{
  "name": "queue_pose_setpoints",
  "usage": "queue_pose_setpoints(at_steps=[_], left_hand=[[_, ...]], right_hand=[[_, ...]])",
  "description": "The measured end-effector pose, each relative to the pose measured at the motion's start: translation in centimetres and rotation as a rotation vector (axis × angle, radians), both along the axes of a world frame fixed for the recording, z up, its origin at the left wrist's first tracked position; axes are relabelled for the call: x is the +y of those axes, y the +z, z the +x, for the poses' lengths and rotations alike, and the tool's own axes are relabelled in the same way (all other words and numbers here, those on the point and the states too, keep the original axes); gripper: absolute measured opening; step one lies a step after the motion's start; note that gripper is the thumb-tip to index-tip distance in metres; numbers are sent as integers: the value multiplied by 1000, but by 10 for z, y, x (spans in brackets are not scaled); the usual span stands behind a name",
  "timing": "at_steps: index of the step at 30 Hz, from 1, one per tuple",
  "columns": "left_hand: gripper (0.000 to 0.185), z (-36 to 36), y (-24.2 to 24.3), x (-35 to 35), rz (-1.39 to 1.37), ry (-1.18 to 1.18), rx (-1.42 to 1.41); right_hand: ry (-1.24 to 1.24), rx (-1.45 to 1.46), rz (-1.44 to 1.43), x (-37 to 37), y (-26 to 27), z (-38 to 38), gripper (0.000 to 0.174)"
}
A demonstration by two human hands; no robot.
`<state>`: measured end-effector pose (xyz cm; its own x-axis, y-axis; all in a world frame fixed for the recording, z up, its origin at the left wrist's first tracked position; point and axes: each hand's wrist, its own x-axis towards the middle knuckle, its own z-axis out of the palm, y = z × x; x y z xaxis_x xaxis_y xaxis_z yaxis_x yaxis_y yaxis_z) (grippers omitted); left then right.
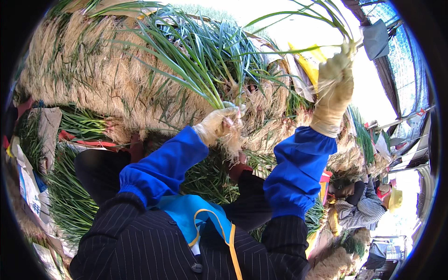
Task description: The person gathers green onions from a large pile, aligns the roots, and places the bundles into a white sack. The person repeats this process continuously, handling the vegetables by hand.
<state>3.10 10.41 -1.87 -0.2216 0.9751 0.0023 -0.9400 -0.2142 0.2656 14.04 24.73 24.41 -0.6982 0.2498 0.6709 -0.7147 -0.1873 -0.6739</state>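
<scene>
My left hand [217, 125], in a pale glove, grips a few spring onions [204, 82] low on their stems. Their green leaves slant up and left, and whitish roots hang below the fingers. Raised at the upper right is my right hand [332, 82], also gloved, its fingers closed around a smaller bunch of spring onion greens [340, 23]. Thin root strands cling to that glove. Beyond both hands runs a long stack of spring onions [101, 77], its fibrous roots facing me. Loose green spring onions [196, 38] lie on top of it.
A spring onion bundle [117, 128] lies at the left beside a red strap [92, 142]. More green leaves [71, 196] spread at lower left. Yellow sheeting [311, 68] lies near my right hand. Another person [362, 206] sits at the right, below shade netting [407, 66].
</scene>
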Motion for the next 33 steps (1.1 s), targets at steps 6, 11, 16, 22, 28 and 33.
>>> queue_pose_setpoints(at_steps=[6,11,16,22,28,33], left_hand=[[6,-7,-25,-6,-210,47,247],[7,-5,-16,-19,-347,52,263],[14,5,3,-48,-521,136,507],[18,15,0,-45,-553,144,552],[15,13,-10,-35,-635,219,509],[14,14,-21,-31,-654,297,522]], right_hand=[[-585,-1160,1119,-31,-161,-30,31],[-942,-1134,1043,-48,-209,-42,42],[-1238,-942,588,22,-194,-17,27],[-683,-1171,542,-56,-218,-32,30],[-1221,-909,407,-85,-244,-44,22],[-1253,-616,295,-78,-274,-43,20]])
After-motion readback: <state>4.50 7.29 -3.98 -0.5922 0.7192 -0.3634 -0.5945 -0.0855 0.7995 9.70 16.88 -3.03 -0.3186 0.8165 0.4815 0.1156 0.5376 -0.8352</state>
